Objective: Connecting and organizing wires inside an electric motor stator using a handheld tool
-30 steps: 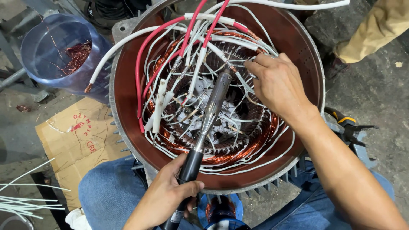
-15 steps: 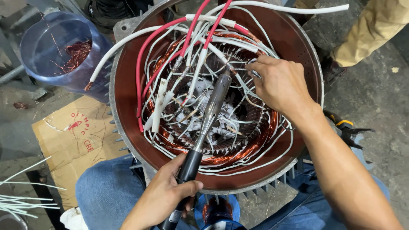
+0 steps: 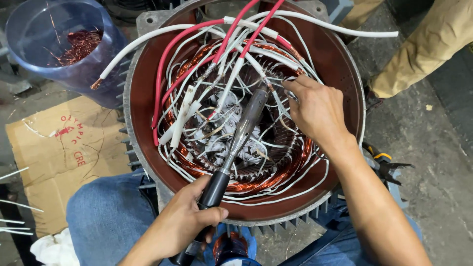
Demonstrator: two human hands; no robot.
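Observation:
A large round motor stator housing (image 3: pixel 148 74), brown-red inside, lies open towards me, with copper windings (image 3: pixel 290 167) and many white and red sleeved wires (image 3: pixel 231 74). My left hand (image 3: pixel 185 221) grips the black handle of a long metal tool (image 3: pixel 241 130), whose tip points into the wire bundle near the middle. My right hand (image 3: pixel 318 111) reaches in from the right, its fingertips pinching thin white wires beside the tool's tip.
A blue plastic bucket (image 3: pixel 29 44) with copper wire scraps stands at the upper left. Flat cardboard (image 3: pixel 54 148) lies on the floor to the left. Pliers (image 3: pixel 384 165) rest at the right. Another person's trouser leg (image 3: pixel 423 47) is at the upper right. My jeans-clad knees are below.
The view has shifted slightly. My right hand has moved a little along the wires near the tool's tip; my left hand keeps its grip on the tool.

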